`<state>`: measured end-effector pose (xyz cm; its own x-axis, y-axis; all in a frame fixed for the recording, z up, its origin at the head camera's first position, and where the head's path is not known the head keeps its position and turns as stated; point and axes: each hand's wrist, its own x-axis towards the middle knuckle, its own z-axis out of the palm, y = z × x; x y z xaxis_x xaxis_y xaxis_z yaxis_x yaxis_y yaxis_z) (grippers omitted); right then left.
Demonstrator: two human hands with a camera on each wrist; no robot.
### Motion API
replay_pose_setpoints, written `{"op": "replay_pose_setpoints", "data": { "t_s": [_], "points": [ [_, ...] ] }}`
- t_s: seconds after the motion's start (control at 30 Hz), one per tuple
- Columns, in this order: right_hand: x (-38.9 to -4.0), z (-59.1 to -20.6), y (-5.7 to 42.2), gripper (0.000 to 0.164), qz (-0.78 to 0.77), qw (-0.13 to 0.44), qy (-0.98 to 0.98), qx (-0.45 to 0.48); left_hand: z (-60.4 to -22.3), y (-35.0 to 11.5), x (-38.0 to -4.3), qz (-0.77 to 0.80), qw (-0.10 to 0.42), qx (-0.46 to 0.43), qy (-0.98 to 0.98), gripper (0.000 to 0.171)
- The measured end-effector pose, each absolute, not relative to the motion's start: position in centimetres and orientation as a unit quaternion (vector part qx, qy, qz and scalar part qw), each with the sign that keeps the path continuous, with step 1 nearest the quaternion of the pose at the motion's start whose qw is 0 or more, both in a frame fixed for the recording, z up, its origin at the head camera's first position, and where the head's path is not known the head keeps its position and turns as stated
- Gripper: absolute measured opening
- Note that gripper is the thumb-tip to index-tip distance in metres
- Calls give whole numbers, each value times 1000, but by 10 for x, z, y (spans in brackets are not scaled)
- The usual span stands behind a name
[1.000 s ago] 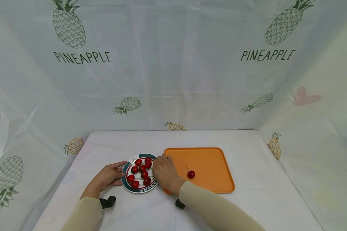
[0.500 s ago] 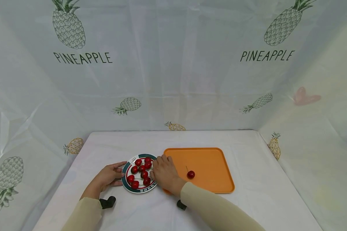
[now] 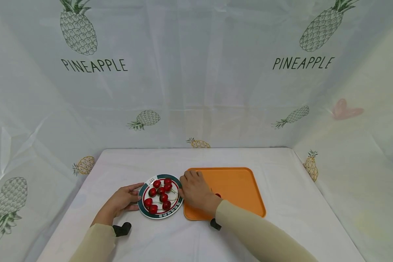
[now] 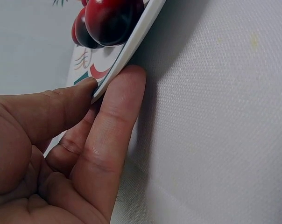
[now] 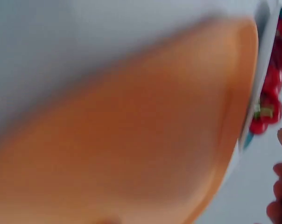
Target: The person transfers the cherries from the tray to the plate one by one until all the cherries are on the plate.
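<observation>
My left hand [image 3: 121, 202] pinches the left rim of a round plate [image 3: 140, 203]. In the left wrist view, the thumb lies on top of the plate's edge and a fingertip is tucked beneath it. Several dark red cherries [image 3: 163, 197], some with green stems, lie on the plate. At the plate's right side, my right hand [image 3: 198, 189] hovers over the left part of an orange tray [image 3: 239, 182]. Its thumb and fingers show apart in the right wrist view, with nothing seen between them. One cherry [image 3: 218, 195] on the tray is mostly hidden behind the right wrist.
Both plate and tray stand on a table with a white cloth [image 3: 144, 160], the tray close to the plate's right. A pale sheet [image 3: 196, 83] printed with pineapples hangs behind and at the sides.
My right hand has let go of the plate's right edge and moved right over the tray, covering most of the cherry there. The left hand and plate stay put.
</observation>
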<state>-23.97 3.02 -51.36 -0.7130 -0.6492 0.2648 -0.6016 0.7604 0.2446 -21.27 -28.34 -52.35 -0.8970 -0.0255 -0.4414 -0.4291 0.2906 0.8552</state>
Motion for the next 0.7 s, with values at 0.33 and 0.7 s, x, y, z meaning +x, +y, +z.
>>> {"op": "replay_pose_setpoints", "data": {
  "t_s": [0.33,0.7],
  "points": [
    [-265,-493,95,14,-97,169,-875,444,-522,-282,-213,575,175,-150,785,63],
    [-266,-489,154,24,-110,104,-864,480,-522,-282,-213,575,176,-149,785,62]
  ]
}}
